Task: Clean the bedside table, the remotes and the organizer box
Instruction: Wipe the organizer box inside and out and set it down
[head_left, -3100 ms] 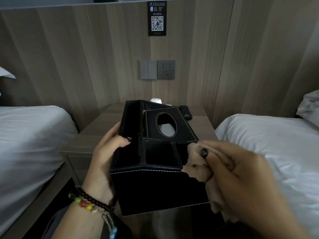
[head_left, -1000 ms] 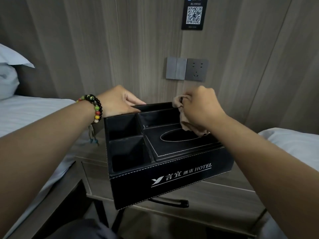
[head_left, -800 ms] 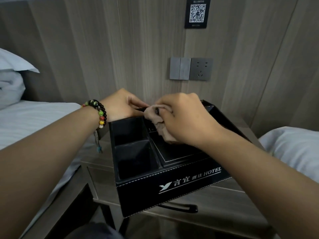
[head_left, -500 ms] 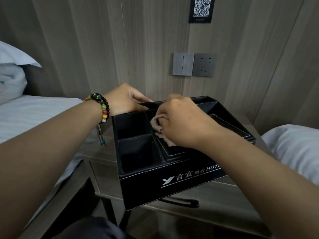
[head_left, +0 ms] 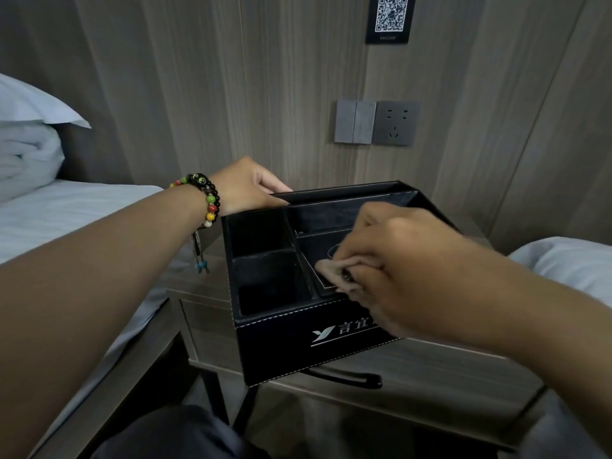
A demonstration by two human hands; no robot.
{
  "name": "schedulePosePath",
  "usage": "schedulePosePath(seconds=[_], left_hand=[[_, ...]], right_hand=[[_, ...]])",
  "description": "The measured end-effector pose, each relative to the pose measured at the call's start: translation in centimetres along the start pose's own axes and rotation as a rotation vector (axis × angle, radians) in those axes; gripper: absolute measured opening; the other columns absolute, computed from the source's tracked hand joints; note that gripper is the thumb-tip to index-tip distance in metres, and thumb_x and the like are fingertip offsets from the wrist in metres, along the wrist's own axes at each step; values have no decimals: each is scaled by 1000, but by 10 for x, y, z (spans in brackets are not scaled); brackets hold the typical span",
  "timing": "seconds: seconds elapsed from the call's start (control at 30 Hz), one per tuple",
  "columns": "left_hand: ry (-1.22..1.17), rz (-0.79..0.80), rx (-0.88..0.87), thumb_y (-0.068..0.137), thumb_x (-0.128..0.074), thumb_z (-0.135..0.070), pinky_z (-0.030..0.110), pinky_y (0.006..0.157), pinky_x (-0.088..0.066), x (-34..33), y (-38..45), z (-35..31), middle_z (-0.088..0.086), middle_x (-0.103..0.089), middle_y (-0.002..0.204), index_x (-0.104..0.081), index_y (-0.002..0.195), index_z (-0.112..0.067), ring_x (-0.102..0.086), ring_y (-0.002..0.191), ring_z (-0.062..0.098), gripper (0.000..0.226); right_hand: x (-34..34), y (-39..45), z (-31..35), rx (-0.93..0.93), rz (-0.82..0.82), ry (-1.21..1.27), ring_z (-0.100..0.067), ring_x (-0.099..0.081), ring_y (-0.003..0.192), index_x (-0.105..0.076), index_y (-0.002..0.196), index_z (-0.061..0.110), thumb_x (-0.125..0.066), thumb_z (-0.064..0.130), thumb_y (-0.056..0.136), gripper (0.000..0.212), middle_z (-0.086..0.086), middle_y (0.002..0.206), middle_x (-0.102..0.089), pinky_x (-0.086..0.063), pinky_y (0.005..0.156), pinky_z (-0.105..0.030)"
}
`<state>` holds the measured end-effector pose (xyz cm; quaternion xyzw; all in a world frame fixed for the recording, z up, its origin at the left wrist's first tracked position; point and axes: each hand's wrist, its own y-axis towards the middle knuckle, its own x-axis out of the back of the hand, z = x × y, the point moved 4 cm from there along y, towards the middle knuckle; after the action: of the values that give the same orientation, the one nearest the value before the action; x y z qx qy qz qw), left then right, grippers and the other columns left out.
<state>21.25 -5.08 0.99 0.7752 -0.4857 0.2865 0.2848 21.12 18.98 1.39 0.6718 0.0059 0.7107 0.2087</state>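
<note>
Head view. Organizer box (head_left: 298, 339): black, held over the table (head_left: 430, 369) front edge, long axis left to right. Left hand (head_left: 246, 187): grip curled on the far left rim, arm outstretched. Right hand (head_left: 397, 270): the nearer, grip pinching a cloth (head_left: 331, 270) on the tissue lid's near left corner; open compartments lie just leftward.

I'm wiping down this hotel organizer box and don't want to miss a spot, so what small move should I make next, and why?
Probably slide the cloth left into the two open compartments. Your right hand pinches it on the tissue lid's near left corner, right beside them, and your left hand already grips the organizer box at its back left corner, steadying it.
</note>
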Motion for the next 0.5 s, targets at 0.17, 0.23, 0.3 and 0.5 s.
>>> schedulePosePath(seconds=[0.17, 0.23, 0.3, 0.5], left_hand=[[16, 14, 19, 83, -72, -17, 18, 79, -53, -1, -1, -2, -10, -74, 85, -75, 102, -15, -68, 73, 0, 19], [98, 26, 23, 85, -71, -19, 19, 75, -53, -2, -2, -6, -6, -75, 84, -76, 98, -15, -66, 69, 4, 15], [276, 30, 23, 87, -68, -20, 22, 73, -50, 0, -1, -14, 1, -75, 83, -77, 94, -14, -62, 70, 8, 12], [579, 11, 167, 102, -28, -45, 29, 87, -40, -23, 2, -35, 17, -60, 123, -62, 117, -3, -56, 109, 31, 56]], right_hand=[[4, -6, -22, -150, -45, 9, -12, -56, 83, -69, 96, 26, -61, 27, 88, 11, 7, 97, -46, -49, 72, -26], [-4, -5, -5, -107, -81, 16, -14, -58, 82, -68, 94, 22, -65, 21, 86, 9, 5, 102, -46, -50, 71, -27], [-12, -4, 12, -26, -123, 55, -16, -55, 77, -67, 97, 19, -65, 10, 84, 16, 3, 103, -45, -51, 69, -30], [-12, -7, 4, -4, -108, 70, -20, -57, 80, -66, 103, 15, -63, 18, 87, 17, 1, 107, -44, -52, 71, -33]])
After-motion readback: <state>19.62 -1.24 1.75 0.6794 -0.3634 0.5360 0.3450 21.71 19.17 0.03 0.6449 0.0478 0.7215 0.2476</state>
